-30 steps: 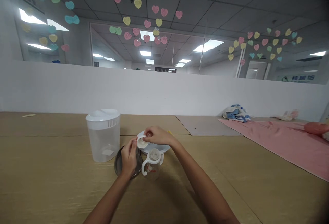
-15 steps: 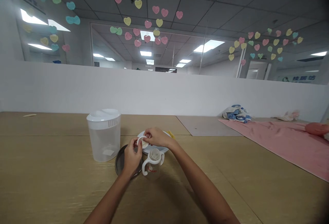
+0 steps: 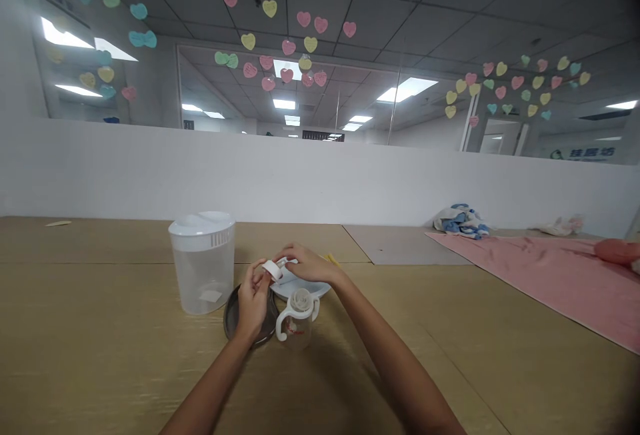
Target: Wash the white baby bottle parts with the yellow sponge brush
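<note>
Both hands meet over a white plate [image 3: 310, 286] on the wooden table [image 3: 100, 355]. My left hand [image 3: 253, 302] and my right hand [image 3: 305, 264] pinch a small white round cap-like part [image 3: 273, 269] between their fingertips, just above the plate. In front of the plate stands a clear baby bottle with white handles [image 3: 296, 318]. A dark round lid [image 3: 235, 318] lies flat under my left hand. A clear plastic pitcher with a white lid [image 3: 201, 262] stands to the left.
A white partition wall [image 3: 320, 178] runs behind the table. At the right lies a pink cloth [image 3: 560, 275] with a pink object [image 3: 617, 250] on it, and a blue-and-white bundle [image 3: 460, 218] lies beyond it. A grey mat [image 3: 400, 243] lies mid-table.
The small white part has been turned in my fingers and raised slightly; my left fingers have shifted up along it. The bottle, pitcher and plate have not moved.
</note>
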The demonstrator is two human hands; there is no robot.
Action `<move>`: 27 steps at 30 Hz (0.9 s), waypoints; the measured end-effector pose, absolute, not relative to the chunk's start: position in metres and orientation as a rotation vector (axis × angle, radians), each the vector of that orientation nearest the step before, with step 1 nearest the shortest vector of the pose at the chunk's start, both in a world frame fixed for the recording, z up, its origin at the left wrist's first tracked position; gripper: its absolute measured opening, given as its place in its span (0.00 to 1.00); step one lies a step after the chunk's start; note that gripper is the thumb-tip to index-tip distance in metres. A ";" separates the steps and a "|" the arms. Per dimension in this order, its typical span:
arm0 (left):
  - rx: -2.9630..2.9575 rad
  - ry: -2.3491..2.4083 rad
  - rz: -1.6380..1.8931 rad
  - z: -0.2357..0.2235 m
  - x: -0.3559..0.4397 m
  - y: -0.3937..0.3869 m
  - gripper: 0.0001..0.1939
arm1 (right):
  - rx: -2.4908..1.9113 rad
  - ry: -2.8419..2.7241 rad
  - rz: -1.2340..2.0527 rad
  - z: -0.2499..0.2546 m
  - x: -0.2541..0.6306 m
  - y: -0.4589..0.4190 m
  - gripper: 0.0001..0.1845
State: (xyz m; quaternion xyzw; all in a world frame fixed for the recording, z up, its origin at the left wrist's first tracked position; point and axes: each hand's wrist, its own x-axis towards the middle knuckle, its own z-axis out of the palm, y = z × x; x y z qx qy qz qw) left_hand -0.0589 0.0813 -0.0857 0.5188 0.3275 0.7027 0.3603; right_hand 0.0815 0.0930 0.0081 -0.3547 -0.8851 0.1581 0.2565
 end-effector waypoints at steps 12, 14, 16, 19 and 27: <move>1.418 0.869 1.733 -0.084 -0.060 0.078 0.25 | -1.233 -2.323 0.267 0.014 0.077 0.081 0.09; 1.552 0.888 1.665 -0.083 -0.058 0.075 0.27 | -1.273 -2.316 0.170 0.013 0.076 0.081 0.07; 1.635 0.911 1.616 -0.085 -0.055 0.075 0.28 | -1.287 -2.317 0.105 0.011 0.075 0.082 0.06; 1.681 0.911 1.635 -0.089 -0.053 0.076 0.27 | -1.255 -2.316 0.086 0.010 0.074 0.083 0.07; 1.887 1.035 1.713 -0.086 -0.055 0.067 0.24 | -1.150 -2.250 0.341 0.015 0.079 0.084 0.10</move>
